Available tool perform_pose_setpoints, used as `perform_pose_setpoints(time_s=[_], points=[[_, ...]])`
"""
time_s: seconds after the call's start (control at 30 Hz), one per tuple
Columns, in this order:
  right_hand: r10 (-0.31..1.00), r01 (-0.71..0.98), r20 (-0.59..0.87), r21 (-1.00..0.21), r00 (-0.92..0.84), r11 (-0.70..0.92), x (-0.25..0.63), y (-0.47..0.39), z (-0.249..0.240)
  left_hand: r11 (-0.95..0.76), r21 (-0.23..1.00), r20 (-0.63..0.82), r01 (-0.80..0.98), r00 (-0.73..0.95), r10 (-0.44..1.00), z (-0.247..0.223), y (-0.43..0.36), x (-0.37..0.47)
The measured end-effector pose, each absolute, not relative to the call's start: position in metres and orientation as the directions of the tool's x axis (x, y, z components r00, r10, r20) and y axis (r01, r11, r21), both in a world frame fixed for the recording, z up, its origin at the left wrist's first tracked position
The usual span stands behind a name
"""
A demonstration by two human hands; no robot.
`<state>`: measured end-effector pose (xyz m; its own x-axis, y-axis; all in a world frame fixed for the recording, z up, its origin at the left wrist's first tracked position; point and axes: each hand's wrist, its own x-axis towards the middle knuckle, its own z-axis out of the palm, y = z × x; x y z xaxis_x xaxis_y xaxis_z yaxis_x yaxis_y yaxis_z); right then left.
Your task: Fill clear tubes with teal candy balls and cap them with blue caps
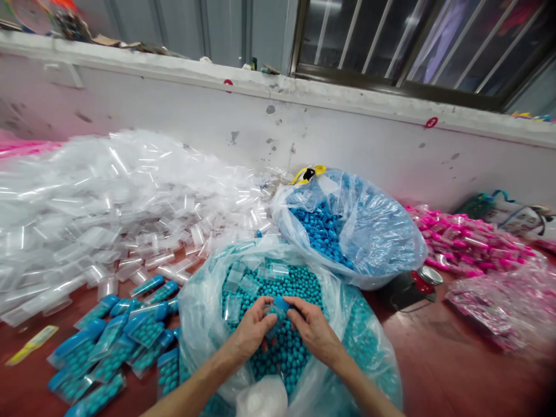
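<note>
Over a large plastic bag (200, 301) of teal beads (299, 284), my left hand (255, 325) grips a small clear container with teal beads inside. My right hand (313, 330) has its fingers closed on the blue cap (281, 303) at the container's top. The two hands are close together, with the container between them. Several empty clear containers (249, 286) lie on the beads. Behind, another bag (377, 237) holds blue caps (321, 229). Several filled containers with blue caps (104, 339) lie at the left.
A big heap of clear empty containers (143, 197) spreads across the left. Pink packets (473, 240) are piled at the right, near a dark container with a metal lid (430, 275). A yellow tool (32, 344) lies on the red surface (443, 370) at far left.
</note>
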<state>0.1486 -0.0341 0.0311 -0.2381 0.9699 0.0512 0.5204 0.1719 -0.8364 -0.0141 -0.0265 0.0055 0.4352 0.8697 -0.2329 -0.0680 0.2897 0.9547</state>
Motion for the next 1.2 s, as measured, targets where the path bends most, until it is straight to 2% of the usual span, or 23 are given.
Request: perform_pose_setpoints(time_s=[0.27,0.33,0.47,0.6,0.8,0.97,1.03,1.1,1.2], points=[[0.978,0.334,-0.075,-0.943,-0.195,-0.006,0.141,-0.043,0.025,0.345,0.933,-0.259,-0.106,0.469,0.844,0.015,-0.038,-0.016],[0.978,0.366,-0.024,-0.929,-0.205,0.054,0.14,-0.046,0.027,0.354,0.927,-0.26,-0.127,0.463,0.847,0.014,-0.04,-0.017],[0.949,0.506,0.196,-0.809,-0.249,0.3,0.138,-0.056,0.037,0.337,0.927,-0.245,-0.168,0.41,0.879,0.015,-0.044,-0.015],[0.955,0.517,0.167,-0.811,-0.243,0.274,0.137,-0.06,0.039,0.335,0.927,-0.262,-0.168,0.35,0.899,0.019,-0.046,-0.007],[0.948,0.483,0.266,-0.816,-0.173,0.318,0.135,-0.064,0.031,0.244,0.962,-0.194,-0.125,0.315,0.929,0.021,-0.046,-0.002],[0.974,0.407,0.146,-0.89,-0.173,0.206,0.135,-0.064,0.029,0.203,0.975,-0.17,-0.087,0.287,0.943,0.023,-0.046,-0.004],[0.981,0.295,0.062,-0.949,-0.185,0.115,0.137,-0.062,0.029,0.238,0.966,-0.197,-0.098,0.311,0.93,0.024,-0.044,-0.007],[0.961,0.127,-0.052,-0.992,-0.271,-0.018,0.141,-0.059,0.033,0.296,0.949,-0.231,-0.112,0.393,0.89,0.025,-0.042,-0.013],[0.929,-0.054,-0.142,-0.984,-0.341,-0.171,0.148,-0.05,0.043,0.335,0.937,-0.247,-0.097,0.493,0.834,0.028,-0.04,-0.022]])
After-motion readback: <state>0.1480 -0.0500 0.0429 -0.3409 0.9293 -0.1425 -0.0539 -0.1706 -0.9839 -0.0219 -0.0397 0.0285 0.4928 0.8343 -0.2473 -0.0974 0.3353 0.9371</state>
